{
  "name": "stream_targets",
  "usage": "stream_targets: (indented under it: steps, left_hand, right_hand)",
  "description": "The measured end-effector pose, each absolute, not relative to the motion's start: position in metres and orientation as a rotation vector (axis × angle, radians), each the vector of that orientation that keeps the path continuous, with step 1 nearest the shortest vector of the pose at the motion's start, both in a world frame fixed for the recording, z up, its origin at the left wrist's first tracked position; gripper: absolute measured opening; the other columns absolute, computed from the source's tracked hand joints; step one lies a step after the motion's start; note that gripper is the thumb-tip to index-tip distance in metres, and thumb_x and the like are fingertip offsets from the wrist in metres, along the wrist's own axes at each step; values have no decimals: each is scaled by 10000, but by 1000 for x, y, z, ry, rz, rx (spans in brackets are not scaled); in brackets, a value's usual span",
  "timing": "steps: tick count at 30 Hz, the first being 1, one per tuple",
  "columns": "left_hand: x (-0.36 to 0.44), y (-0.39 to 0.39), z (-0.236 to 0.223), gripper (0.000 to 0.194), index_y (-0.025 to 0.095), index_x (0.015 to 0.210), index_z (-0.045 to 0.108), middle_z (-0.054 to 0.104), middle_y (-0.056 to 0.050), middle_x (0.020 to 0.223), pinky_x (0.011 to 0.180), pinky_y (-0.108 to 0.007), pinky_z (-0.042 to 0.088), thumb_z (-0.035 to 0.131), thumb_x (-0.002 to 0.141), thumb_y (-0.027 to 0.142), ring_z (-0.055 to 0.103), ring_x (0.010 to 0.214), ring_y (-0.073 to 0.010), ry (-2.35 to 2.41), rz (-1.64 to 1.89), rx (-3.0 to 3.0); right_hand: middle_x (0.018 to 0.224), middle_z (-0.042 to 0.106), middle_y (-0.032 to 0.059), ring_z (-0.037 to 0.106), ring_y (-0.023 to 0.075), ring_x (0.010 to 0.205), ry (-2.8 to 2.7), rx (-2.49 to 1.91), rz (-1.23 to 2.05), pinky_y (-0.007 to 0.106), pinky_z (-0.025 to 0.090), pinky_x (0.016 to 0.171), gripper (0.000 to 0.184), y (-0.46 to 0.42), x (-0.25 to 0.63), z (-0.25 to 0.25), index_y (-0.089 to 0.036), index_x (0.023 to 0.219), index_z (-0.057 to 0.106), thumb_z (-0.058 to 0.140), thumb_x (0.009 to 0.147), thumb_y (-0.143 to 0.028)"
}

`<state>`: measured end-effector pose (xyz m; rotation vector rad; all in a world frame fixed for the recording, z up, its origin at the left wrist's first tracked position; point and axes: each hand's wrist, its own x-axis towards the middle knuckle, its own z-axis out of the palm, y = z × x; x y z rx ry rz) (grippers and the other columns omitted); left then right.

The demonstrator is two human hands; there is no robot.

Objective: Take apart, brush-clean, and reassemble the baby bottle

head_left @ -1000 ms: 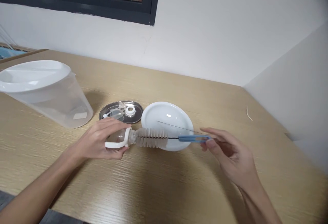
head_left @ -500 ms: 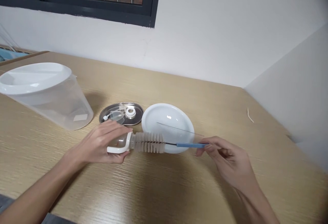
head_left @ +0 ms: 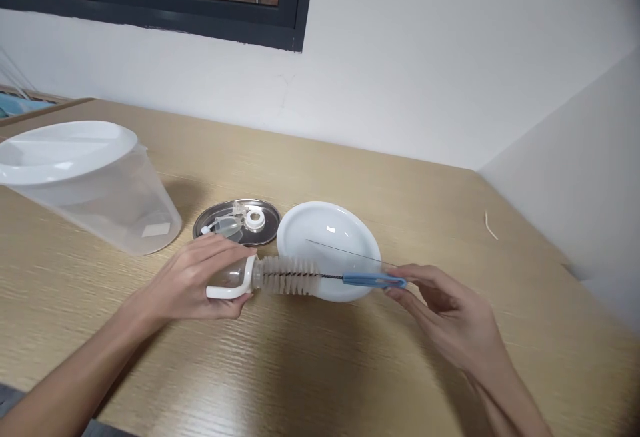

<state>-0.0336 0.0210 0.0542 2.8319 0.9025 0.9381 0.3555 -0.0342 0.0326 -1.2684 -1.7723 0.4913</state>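
My left hand (head_left: 200, 280) is wrapped round a clear baby bottle (head_left: 230, 279) with a white handle (head_left: 249, 275), its mouth turned to the right. At that mouth is a bottle brush (head_left: 293, 275); most of its pale bristles show outside, and how far its tip reaches in is hard to see. My right hand (head_left: 435, 303) pinches the looped blue end (head_left: 375, 280) of the brush between thumb and fingers. A thin dark wire-like line (head_left: 345, 251) runs from the same fingers over the white dish (head_left: 305, 220).
Behind my left hand, a steel tray (head_left: 270, 235) bears a white ring (head_left: 255, 220) and small clear parts (head_left: 229, 226). A tall translucent container (head_left: 125, 203) with a white top stands at left. A short pale string (head_left: 490, 225) lies at right on the wooden table (head_left: 240, 370).
The blue handle has turned about its length, so its loop now shows. My right fingers have shifted on it. The bottle and my left hand have hardly moved.
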Motion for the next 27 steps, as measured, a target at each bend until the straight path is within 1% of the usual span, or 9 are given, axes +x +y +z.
stream_targets:
  steps: [2,7,11,15,19,21,25,27]
  left_hand:
    - [-34,21,55,539,256,1293,547,754,-61,1029,788,-357,565,727,785,262,717,876,-217,906,923,2853]
    - [-34,20,54,533,232,1286,566,751,-72,1030,788,-357,563,729,779,250,715,877,-219,884,944,2858]
    - [-35,19,52,585,249,1321,552,748,-66,1033,784,-355,567,743,768,254,713,888,-221,889,964,2836]
    - [-37,19,49,647,281,1365,517,740,-64,1076,821,-379,566,750,763,262,707,929,-235,927,959,2836]
    - [-37,20,49,632,272,1358,520,738,-66,1070,812,-374,561,747,769,262,703,921,-233,903,953,2844]
    - [-36,20,49,629,271,1357,519,738,-63,1063,798,-367,559,747,771,260,702,905,-226,891,961,2842]
    - [-35,20,51,635,264,1360,514,738,-64,1057,789,-361,555,750,770,251,699,897,-221,866,958,2840]
    - [-34,19,51,633,257,1360,514,737,-68,1067,797,-360,554,750,773,251,697,910,-222,857,950,2838]
  right_hand:
    - [953,775,5,728,155,799,-1782,-1287,500,234,599,680,197,-33,356,30,-300,1056,725,744,862,-269]
    - [906,788,32,743,170,738,-1758,-1315,547,249,621,662,177,-33,353,35,-261,1022,756,748,856,-321]
    - [799,776,46,742,178,673,-1718,-1343,660,261,634,655,202,-35,349,42,-225,1003,759,716,877,-378]
    - [672,738,27,720,166,608,-1709,-1315,711,240,619,606,190,-36,346,44,-210,992,752,691,895,-362]
    - [681,740,14,719,147,611,-1685,-1263,724,209,606,603,146,-36,344,43,-223,988,748,702,886,-316]
    - [674,735,16,712,146,600,-1680,-1262,747,211,598,593,143,-36,344,42,-216,985,749,687,895,-310]
    - [641,715,23,688,151,566,-1699,-1276,778,230,575,557,190,-36,344,42,-199,979,750,638,933,-346]
    - [602,694,20,656,140,524,-1708,-1297,748,221,537,502,236,-36,342,44,-197,929,748,604,955,-382]
